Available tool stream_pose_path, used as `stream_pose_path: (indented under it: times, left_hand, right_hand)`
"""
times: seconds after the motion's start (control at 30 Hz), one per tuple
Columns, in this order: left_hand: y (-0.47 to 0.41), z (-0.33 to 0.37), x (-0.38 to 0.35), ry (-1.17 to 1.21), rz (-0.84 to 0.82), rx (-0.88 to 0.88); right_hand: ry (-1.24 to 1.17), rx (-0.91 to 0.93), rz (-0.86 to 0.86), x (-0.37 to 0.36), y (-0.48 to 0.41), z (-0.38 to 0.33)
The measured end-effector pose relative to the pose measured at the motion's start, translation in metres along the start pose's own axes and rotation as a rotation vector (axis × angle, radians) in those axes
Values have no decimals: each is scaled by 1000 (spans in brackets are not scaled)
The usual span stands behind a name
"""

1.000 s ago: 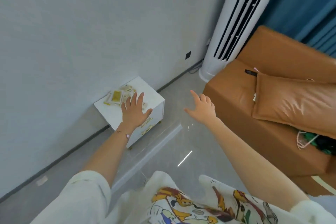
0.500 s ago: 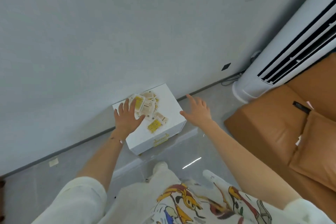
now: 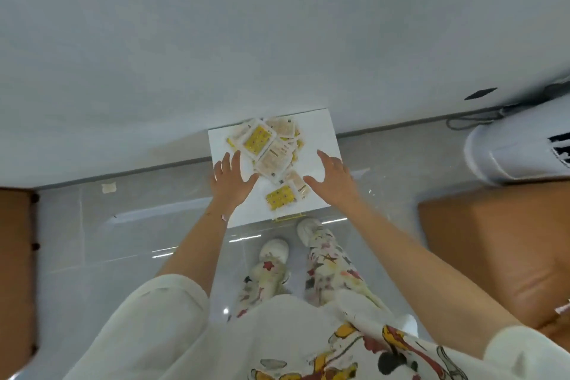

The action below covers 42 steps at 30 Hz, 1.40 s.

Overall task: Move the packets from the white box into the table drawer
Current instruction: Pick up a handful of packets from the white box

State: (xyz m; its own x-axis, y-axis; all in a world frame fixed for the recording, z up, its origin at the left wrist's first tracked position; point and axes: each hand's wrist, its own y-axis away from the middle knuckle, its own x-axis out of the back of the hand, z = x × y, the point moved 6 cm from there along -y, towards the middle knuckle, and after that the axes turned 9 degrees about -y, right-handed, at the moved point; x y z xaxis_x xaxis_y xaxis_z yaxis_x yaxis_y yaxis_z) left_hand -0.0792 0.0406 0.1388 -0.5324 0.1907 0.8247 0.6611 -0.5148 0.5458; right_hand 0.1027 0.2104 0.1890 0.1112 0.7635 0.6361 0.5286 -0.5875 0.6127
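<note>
grey floor meets a pale wall, and against this wall stands the white box. the packets lie in a loose pile on its top, toward the back. they are flat pale sachets, some with a yellow face, overlapping at many angles, and one yellow packet lies apart near the front edge. the left hand is over the left side of the top and the right hand over the right side, both with fingers spread and holding nothing; whether they touch the top i cannot tell. i judge the step in hand is the first gathering, with no packet taken yet. the next move asks both hands to close inward around the pile, because such thin packets slide apart easily. a small yellow handle shows under the front edge; it may belong to the drawer, but this is not sure. a brown sofa stands at the right.
</note>
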Motion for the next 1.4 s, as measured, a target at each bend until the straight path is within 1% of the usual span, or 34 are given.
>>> stream_pose_path:
  times: [0.07, 0.17, 0.27, 0.37, 0.43, 0.57, 0.67, 0.8, 0.9, 0.97, 1.03, 1.1, 1.17, 1.23, 1.33, 1.4]
  left_hand:
    - [-30, -1, -26, 26, -8, 41]
    - [-84, -9, -66, 9, 23, 81]
    - [-132, -23, -107, 95, 52, 177]
    - [-166, -28, -127, 231, 146, 224]
    - [-185, -28, -135, 266, 201, 217]
    - [-216, -30, -143, 223, 285, 194]
    - [-217, -30, -142, 216, 314, 225]
    - [-213, -28, -140, 186, 312, 234]
    - [-208, -25, -140, 238, 281, 235]
    - [-203, -23, -136, 293, 319, 208]
    - [-196, -22, -127, 374, 383, 172]
    - [-187, -24, -123, 503, 384, 182]
    - [-176, -28, -120, 612, 367, 226]
    - [-164, -34, -116, 702, 415, 266]
    - [-140, -43, -107, 866, 456, 336]
    - [-118, -47, -100, 1006, 441, 356]
  right_hand:
    - [15, 2, -34, -16, -46, 6]
    - [3, 25, -59, -45, -116, 19]
    - [-102, 30, -67, -72, -180, 36]
    - [-324, -22, -33, -87, -234, 50]
    - [-454, -67, 14, -94, -263, 56]
    - [-508, -112, 127, -112, -307, 62]
    - [-576, -171, 163, -119, -319, 64]
    - [-642, -174, 141, -117, -316, 61]
    - [-753, -175, 146, -108, -307, 62]
    - [-763, -148, 189, -100, -302, 63]
    - [-765, -128, 242, -93, -298, 68]
    - [-796, -122, 279, -87, -294, 75]
    - [-941, -135, 281, -82, -289, 81]
    - [-1089, -155, 266, -76, -280, 83]
    - [-1091, -134, 225, -63, -261, 75]
    - [-1079, -120, 164, -57, -242, 63]
